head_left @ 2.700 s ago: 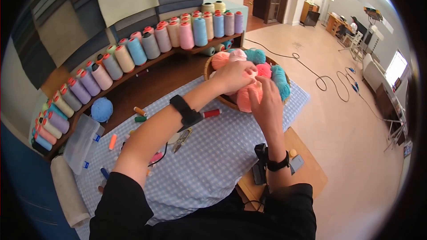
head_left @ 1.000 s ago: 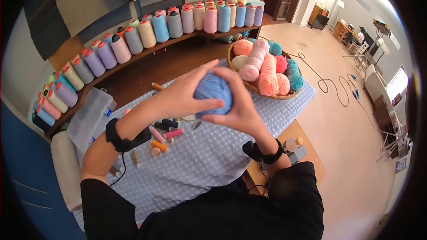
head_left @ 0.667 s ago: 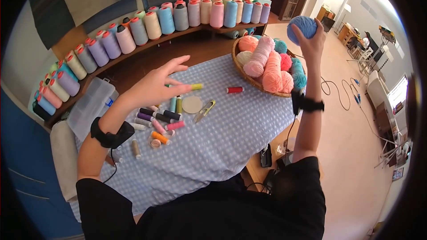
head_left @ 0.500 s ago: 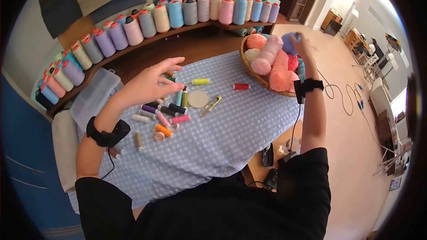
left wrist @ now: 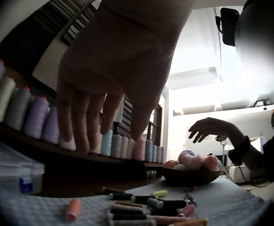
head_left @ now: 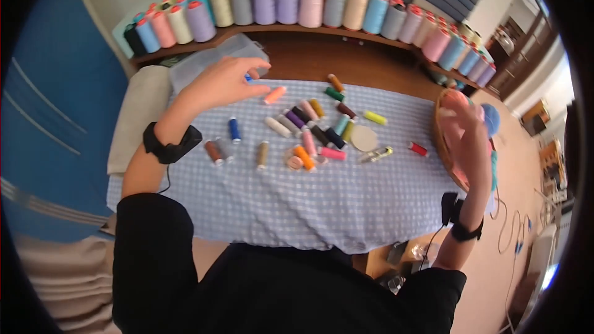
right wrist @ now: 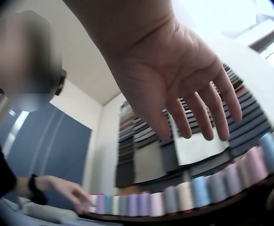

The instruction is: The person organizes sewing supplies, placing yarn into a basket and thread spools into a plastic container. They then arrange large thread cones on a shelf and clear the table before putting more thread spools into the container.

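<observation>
My left hand (head_left: 228,82) is raised over the table's left side with fingers spread and holding nothing, near the clear plastic box (head_left: 185,73) and an orange spool (head_left: 275,95). In the right wrist view my right hand (right wrist: 174,80) hangs with loose fingers and an empty palm. The head view shows it blurred above the wicker basket (head_left: 440,142) of yarn. The blue yarn ball (head_left: 490,119) lies at the basket's far side, apart from that hand. Small thread spools lie scattered mid-table, among them a blue one (head_left: 234,130) and a red one (head_left: 418,149).
Large thread cones (head_left: 310,7) line the shelf behind the table. Yellow-handled snips (head_left: 377,154) and a pale round disc (head_left: 364,138) lie right of the spools. A rolled beige cloth (head_left: 139,117) rests at the table's left end.
The blue yarn ball went from both hands to the right hand, then into the basket, and was let go. The left hand moved left, and the head view turned left.
</observation>
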`<state>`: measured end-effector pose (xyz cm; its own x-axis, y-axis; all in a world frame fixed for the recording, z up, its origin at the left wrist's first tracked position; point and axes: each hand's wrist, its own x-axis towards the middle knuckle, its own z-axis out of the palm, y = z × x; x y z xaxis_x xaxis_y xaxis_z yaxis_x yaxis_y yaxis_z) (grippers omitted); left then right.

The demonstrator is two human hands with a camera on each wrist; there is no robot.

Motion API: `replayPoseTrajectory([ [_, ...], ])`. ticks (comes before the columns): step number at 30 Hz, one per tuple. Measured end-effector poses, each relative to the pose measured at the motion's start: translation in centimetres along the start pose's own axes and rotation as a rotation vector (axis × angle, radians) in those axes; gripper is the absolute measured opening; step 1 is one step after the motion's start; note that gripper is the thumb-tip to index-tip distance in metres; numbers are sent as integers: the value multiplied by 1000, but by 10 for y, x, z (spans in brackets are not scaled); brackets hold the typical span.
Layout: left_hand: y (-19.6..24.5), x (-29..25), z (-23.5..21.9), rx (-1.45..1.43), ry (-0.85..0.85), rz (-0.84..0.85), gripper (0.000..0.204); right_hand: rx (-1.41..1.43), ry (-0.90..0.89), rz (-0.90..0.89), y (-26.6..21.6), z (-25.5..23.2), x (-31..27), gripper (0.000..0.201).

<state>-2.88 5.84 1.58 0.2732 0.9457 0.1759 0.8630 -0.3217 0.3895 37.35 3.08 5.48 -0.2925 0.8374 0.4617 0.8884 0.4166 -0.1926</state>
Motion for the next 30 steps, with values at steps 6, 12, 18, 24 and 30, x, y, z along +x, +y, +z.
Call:
replayPoseTrajectory([
  [6,-121,-24,4,355,91,-305,66,363,-193,-188,-54,49,0,24],
  [12,-132,-38,28,423,60,-412,78,332,-227,-265,-79,71,14,22],
  [18,-134,-50,42,489,92,-566,93,285,-273,-377,-108,121,68,19],
  [24,-159,-68,29,-154,296,-662,92,379,-437,-260,-149,262,196,32],
  [30,-161,-76,34,-148,390,-627,75,697,-630,169,-175,312,221,35],
])
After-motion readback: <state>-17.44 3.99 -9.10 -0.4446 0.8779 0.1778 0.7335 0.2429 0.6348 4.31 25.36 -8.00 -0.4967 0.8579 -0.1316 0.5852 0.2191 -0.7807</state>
